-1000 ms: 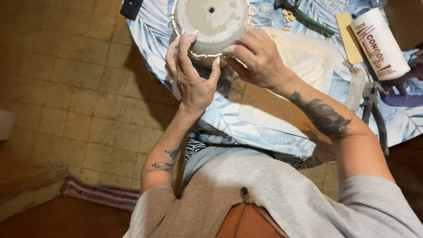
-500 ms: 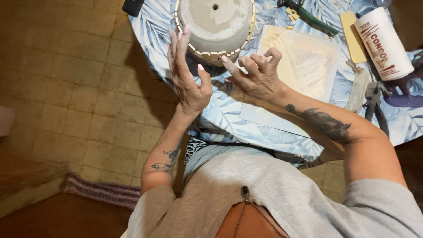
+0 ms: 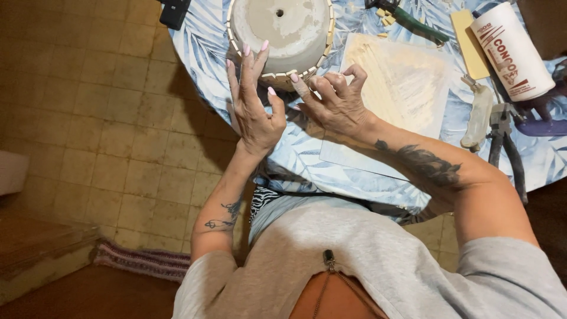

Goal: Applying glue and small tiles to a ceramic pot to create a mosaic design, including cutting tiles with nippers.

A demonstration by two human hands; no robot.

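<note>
The left hand [image 3: 255, 106] is raised with its fingers spread and straight, holding nothing, fingertips reaching the near rim of the round grey pot [image 3: 280, 32], which stands upside down just beyond it with a hole in its base and small pale tiles ringing its edge. Just beside it, the right hand [image 3: 336, 103] is loosely curled, fingers bent inward and gripping nothing, its fingertips close to the same tiled rim. Under both hands lies the round table's blue leaf-patterned cloth [image 3: 295, 156]. Beyond the right hand sits a pale smeared sheet [image 3: 407, 82]; farther out on that side lie a yellow pad [image 3: 469, 44], a white glue bottle [image 3: 512, 50] and pliers [image 3: 502, 133].
</note>
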